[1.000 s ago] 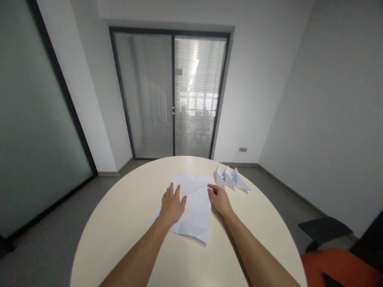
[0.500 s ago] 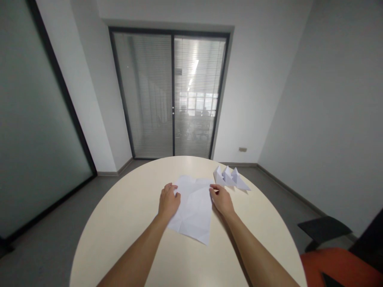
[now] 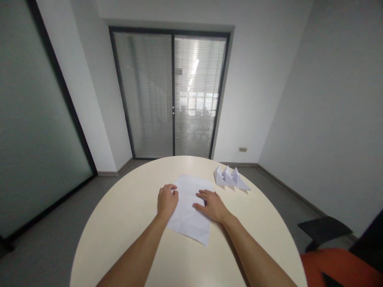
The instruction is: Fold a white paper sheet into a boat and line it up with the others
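Observation:
A creased white sheet of paper (image 3: pixel 191 223) lies on the round table in front of me, its near edge slanting down to the right. At its left edge my left hand (image 3: pixel 167 200) has its fingers curled, with thumb and forefinger close together on the paper's margin. My right hand (image 3: pixel 211 205) rests over the right half of the sheet, fingers stretched out and thumb apart, covering part of the right edge. Beyond it, to the right, stand several folded white paper shapes (image 3: pixel 229 177) with pointed tops, lined up close together.
The cream table (image 3: pixel 119 223) has a rounded rim. An office chair with an orange seat (image 3: pixel 338 267) and black armrest (image 3: pixel 324 230) is at the lower right. A glass door with blinds (image 3: pixel 173 95) is across the room.
My right hand has moved left and slightly nearer, from the sheet's right edge onto its surface, and its fingers have spread. My left hand has shifted slightly left. The sheet looks flatter.

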Demonstrator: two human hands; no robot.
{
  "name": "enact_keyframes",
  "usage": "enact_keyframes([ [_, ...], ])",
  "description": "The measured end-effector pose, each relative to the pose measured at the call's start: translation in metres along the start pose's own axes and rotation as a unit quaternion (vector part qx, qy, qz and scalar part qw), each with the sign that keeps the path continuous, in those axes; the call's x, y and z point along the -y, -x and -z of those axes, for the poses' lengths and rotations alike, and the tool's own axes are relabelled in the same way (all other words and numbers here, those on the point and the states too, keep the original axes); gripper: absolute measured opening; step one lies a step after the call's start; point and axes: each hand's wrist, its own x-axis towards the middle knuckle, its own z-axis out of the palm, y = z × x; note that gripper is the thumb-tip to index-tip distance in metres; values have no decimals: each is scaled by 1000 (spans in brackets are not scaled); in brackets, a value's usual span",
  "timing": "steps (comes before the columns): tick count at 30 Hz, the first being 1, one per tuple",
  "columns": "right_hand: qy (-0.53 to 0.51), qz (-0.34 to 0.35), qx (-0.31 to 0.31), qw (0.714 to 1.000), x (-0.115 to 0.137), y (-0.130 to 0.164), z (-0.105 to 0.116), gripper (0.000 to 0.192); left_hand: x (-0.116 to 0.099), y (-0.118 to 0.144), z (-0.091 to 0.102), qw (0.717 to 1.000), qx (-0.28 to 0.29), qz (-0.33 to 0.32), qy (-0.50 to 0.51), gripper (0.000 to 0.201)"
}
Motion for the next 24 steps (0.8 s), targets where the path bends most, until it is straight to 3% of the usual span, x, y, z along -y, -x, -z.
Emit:
enact_keyframes([
  [7,-30,42,-13,999,-5,-3,4,38,-12,3,8,997,-28,-49,-45,22],
  [12,-57,60,-31,996,-5,-4,3,31,-23,7,10,990,18,-132,-50,23],
  [18,-48,88,-29,995,-2,-5,0,47,-24,10,8,986,57,-155,-35,25],
  [24,-76,109,-28,991,-1,-4,3,26,-25,11,10,982,56,-177,-26,22],
])
